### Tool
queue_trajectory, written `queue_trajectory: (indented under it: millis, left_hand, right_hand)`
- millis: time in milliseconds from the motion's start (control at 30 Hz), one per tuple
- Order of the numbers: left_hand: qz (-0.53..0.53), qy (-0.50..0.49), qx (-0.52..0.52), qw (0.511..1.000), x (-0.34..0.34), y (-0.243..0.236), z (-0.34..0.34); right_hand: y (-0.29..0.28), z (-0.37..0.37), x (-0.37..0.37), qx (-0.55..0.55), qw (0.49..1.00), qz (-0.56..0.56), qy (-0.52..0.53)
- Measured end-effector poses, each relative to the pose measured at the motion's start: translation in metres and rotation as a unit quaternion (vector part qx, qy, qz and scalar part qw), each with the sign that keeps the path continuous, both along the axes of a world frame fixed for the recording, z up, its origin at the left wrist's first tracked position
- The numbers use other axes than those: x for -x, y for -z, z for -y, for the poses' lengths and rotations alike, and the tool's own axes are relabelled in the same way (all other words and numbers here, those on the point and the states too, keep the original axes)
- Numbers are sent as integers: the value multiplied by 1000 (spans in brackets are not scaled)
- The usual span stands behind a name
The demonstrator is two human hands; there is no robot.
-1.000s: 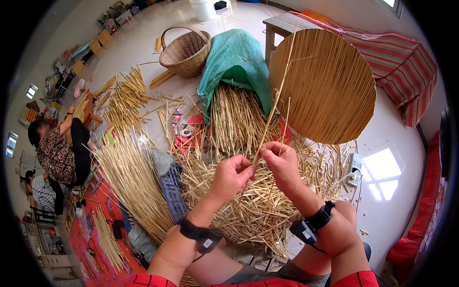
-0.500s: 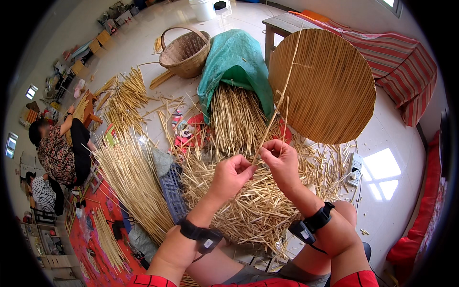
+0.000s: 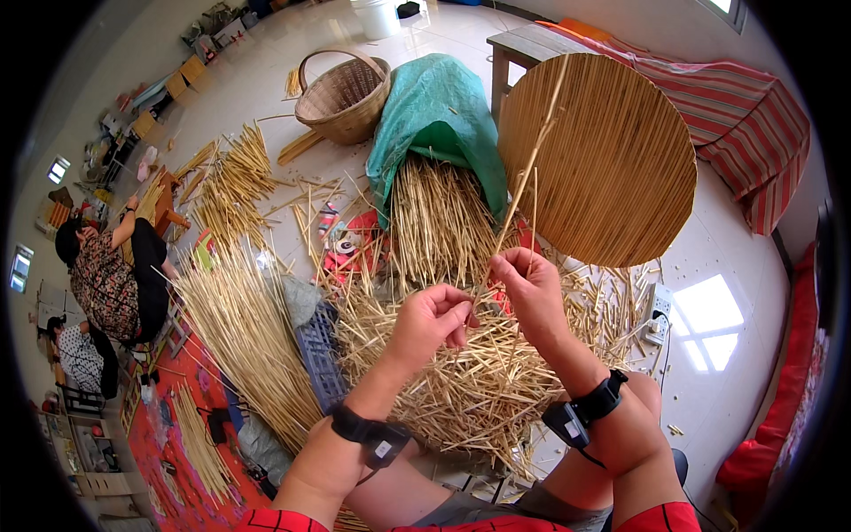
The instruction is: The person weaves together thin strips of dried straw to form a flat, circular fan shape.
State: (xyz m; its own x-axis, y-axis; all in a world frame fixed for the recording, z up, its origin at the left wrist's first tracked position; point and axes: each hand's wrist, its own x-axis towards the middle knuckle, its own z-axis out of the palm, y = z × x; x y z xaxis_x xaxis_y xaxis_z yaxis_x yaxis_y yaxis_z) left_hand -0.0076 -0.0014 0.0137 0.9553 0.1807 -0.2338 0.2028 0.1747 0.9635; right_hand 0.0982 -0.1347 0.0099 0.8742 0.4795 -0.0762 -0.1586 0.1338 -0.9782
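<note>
Between my fingers a long pale straw stalk (image 3: pixel 535 155) stands slanting up toward the round board. My left hand (image 3: pixel 434 319) pinches its lower part, while my right hand (image 3: pixel 525 288), a little higher and to the right, has thumb and finger closed on straw. A shorter piece rises beside the long stalk. Below both hands lies a heap of cut straw bits (image 3: pixel 461 399). Beyond them a green woven sack (image 3: pixel 434 97) spills straw stalks (image 3: pixel 434 230). A long bundle of pale stalks (image 3: pixel 239 346) lies left of the heap, beside a blue plastic crate (image 3: pixel 324 363).
A handled basket (image 3: pixel 341 111), round straw board (image 3: pixel 603 160), wooden bench (image 3: pixel 523 44) and striped cloth (image 3: pixel 745 133) stand or lie behind. A power strip (image 3: pixel 656 315) is at right. Two other people (image 3: pixel 115 284) sit at left, near straw piles (image 3: pixel 235 191) and a red mat (image 3: pixel 160 443).
My right hand has moved slightly up and to the right along the stalk, parting a little from my left hand. The stalk's top has tilted slightly right.
</note>
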Motion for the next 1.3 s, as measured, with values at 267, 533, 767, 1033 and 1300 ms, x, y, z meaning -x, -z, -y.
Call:
queue_trajectory:
  millis: [267,533,767,1033,1300]
  left_hand:
    - [-16,22,28,999,0,4,0]
    - [48,-135,66,987,-5,11,-12]
    - [49,-168,117,978,-5,12,-10]
    - [20,-131,79,988,-4,15,-8]
    - [48,-141,71,986,-4,22,-6]
  right_hand:
    - [6,-2,5,14,999,26,-35]
    - [14,-4,23,15,994,-22,-104]
    - [15,-9,37,-15,993,-32,-115]
    - [11,-9,39,106,986,120,-42]
    - [17,-10,42,166,960,228,-9]
